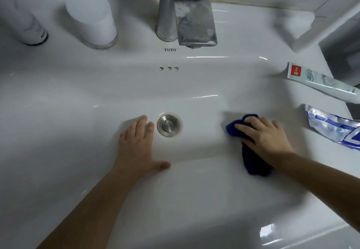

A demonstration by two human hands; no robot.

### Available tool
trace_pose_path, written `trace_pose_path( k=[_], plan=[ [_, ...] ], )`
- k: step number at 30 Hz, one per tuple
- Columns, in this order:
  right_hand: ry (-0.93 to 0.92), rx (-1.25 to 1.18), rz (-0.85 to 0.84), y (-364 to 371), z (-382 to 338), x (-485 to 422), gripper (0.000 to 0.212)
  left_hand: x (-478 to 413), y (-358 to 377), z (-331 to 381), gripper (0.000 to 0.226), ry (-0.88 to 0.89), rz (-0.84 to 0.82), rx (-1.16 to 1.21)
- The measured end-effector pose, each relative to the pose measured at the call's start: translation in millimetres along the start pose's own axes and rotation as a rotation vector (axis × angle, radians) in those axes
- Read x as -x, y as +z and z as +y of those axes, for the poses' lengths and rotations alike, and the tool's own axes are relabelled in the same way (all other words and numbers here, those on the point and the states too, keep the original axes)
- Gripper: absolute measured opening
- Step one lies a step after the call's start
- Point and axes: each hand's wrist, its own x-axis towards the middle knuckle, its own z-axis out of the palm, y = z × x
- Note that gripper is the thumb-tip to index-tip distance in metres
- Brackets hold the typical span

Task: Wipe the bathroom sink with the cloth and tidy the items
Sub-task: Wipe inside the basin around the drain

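My left hand (pixel 136 143) lies flat on the floor of the white sink (pixel 78 112). Its fingers are straight and close together, the thumb is spread out to the side, and it holds nothing. The fingertips sit just beside the round metal drain plug (pixel 168 125), on its left; I cannot tell whether they touch its rim.

My right hand (pixel 263 137) is spread palm-down over the dark blue cloth (pixel 255 165), pressing it against the sink rather than gripping it, with the fingers stretched out and a little apart. The cloth is bunched up on the right side of the basin, well to the right of the drain plug. One fold pokes out past the fingertips and another trails back under the wrist.

Behind the basin the faucet (pixel 194 23) stands at the middle of the back ledge, its flat spout dull and spotted. Three small overflow holes (pixel 169 68) sit in the back wall below it. A white cup (pixel 91 21) stands to the left of the faucet, and a white bottle (pixel 25 24) stands further left, blurred. On the right ledge lie two tubes: a pale green toothpaste tube (pixel 319 83) further back, and a blue and white tube (pixel 335 130) nearer, close to my right hand but apart from it.
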Motion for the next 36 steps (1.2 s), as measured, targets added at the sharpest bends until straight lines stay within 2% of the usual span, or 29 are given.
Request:
trace_pose_path(
  k=[4,7,10,13,16,19,21,24,26,28,29,31,33,34,36],
  plan=[
    [0.242,0.093,0.09,-16.7,15.5,-73.8,0.036,-0.7,1.8,-3.6,0.117,0.017,0.003,-0.017],
    [0.213,0.072,0.023,-17.0,13.8,-37.9,0.038,0.8,-3.4,-0.4,0.125,-0.013,0.024,0.017],
    [0.106,0.132,0.008,-23.5,8.7,18.3,0.043,1.8,-7.4,-0.4,0.132,-0.027,0.003,-0.004],
    [0.088,0.164,0.027,-26.0,20.8,-20.0,0.03,2.5,-4.6,0.7,0.121,-0.013,0.025,0.0],
    [0.177,0.14,0.04,-23.0,18.9,-45.6,0.031,3.0,0.5,-2.3,0.128,-0.018,0.089,0.02],
    [-0.017,0.08,-0.01,-22.2,13.5,7.5,0.028,3.0,-3.7,-2.1,0.131,-0.02,0.031,0.027],
    [-0.174,0.027,-0.034,-18.9,13.6,37.4,0.032,3.0,-5.9,1.5,0.123,-0.032,0.006,-0.019],
    [-0.254,0.026,-0.011,0.0,9.1,4.2,0.035,4.7,-5.9,1.2,0.127,-0.016,0.048,0.019],
    [-0.065,-0.002,0.056,20.1,-8.4,-40.6,0.036,4.2,-7.4,0.2,0.132,-0.018,0.054,0.032],
    [0.154,-0.168,0.119,32.6,-36.7,-69.3,0.036,4.7,-5.8,1.7,0.127,-0.036,0.039,-0.003],
    [0.17,-0.243,0.138,37.0,-49.1,-66.9,0.038,3.7,-6.8,3.7,0.123,-0.048,0.026,-0.015],
    [0.03,-0.413,-0.026,34.2,-60.6,-32.7,0.043,3.2,-11.5,7.0,0.119,-0.038,0.015,-0.03],
    [-0.153,-0.463,-0.234,21.7,-45.1,7.1,0.041,5.7,-16.8,6.7,0.117,-0.028,0.007,-0.033],
    [-0.208,-0.4,-0.266,14.1,-29.6,15.3,0.038,8.7,-22.0,7.1,0.116,-0.029,-0.001,-0.041],
    [-0.23,-0.257,-0.206,6.7,-6.0,14.0,0.043,19.2,-36.3,7.5,0.115,-0.006,0.001,-0.052]
  ],
)
